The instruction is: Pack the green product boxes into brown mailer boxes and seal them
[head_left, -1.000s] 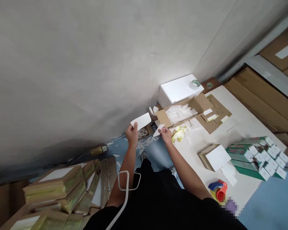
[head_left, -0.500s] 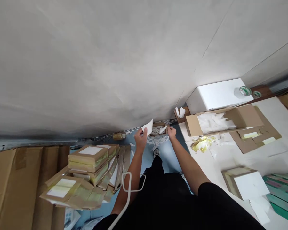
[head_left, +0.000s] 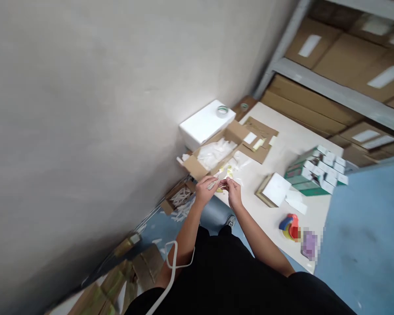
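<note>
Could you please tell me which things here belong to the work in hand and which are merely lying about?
In hand, as far as I can tell: left hand and right hand; the pale piece pinched between them, too blurred to name; the open carton of clear bags just beyond.

Lying about: white box; tape roll on it; green boxes; red dispenser; scrap box on the floor.

1. Open brown box [head_left: 197, 167]: matt cardbd.
2. Clear bags [head_left: 214, 153] inside it: glossy plastic film, crinkled.
3. White tabletop [head_left: 284, 146]: smooth, matt.
4. Green-and-white cartons [head_left: 315, 173]: smooth printed paperbd.
5. Small pale slip [head_left: 220, 185]: looks paper, too blurred for finish.
</note>
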A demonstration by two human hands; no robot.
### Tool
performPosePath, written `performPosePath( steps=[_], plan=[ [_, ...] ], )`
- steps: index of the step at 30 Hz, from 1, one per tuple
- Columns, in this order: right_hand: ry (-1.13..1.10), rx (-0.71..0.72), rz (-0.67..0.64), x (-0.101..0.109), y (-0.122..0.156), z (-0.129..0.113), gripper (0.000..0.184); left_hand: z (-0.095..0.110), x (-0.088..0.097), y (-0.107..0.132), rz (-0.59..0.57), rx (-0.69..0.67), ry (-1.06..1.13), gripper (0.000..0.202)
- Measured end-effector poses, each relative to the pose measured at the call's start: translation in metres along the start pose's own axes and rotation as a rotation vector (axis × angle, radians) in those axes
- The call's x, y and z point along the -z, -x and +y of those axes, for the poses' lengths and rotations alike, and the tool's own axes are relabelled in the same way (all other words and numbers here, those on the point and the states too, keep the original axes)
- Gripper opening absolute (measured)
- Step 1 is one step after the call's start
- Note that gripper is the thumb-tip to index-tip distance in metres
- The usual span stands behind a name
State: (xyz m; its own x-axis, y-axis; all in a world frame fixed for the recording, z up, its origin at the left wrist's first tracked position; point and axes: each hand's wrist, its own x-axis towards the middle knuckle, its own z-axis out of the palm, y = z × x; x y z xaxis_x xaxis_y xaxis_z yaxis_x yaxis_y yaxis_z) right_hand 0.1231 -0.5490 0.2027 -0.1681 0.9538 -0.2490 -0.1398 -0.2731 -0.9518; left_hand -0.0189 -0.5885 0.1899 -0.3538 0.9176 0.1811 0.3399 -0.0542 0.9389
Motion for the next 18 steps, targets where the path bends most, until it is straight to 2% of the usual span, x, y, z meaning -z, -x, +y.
performPosePath(
  steps=[3,6,10,13,16,18],
  plan=[
    [-0.064,-0.03,0.16,0.061,-0.001,-0.026,0.051,0.018,-0.062,-0.015,-0.139,-0.103,-0.04,0.025],
    [-0.091,-0.078,0.313,0.124,-0.001,-0.04,0.043,0.036,-0.124,-0.024,-0.303,-0.227,-0.137,0.033],
    [-0.189,-0.111,0.562,0.2,-0.003,-0.046,0.028,0.061,-0.203,-0.024,-0.484,-0.4,-0.232,0.04],
    [-0.285,-0.068,0.682,0.243,-0.006,-0.044,0.026,0.075,-0.251,-0.022,-0.535,-0.523,-0.281,0.047],
    [-0.309,-0.045,0.768,0.277,-0.009,-0.037,0.033,0.076,-0.287,-0.026,-0.566,-0.505,-0.271,0.077],
    [-0.308,-0.032,0.836,0.297,-0.012,-0.029,0.038,0.068,-0.308,-0.029,-0.632,-0.381,-0.203,0.099]
  ],
)
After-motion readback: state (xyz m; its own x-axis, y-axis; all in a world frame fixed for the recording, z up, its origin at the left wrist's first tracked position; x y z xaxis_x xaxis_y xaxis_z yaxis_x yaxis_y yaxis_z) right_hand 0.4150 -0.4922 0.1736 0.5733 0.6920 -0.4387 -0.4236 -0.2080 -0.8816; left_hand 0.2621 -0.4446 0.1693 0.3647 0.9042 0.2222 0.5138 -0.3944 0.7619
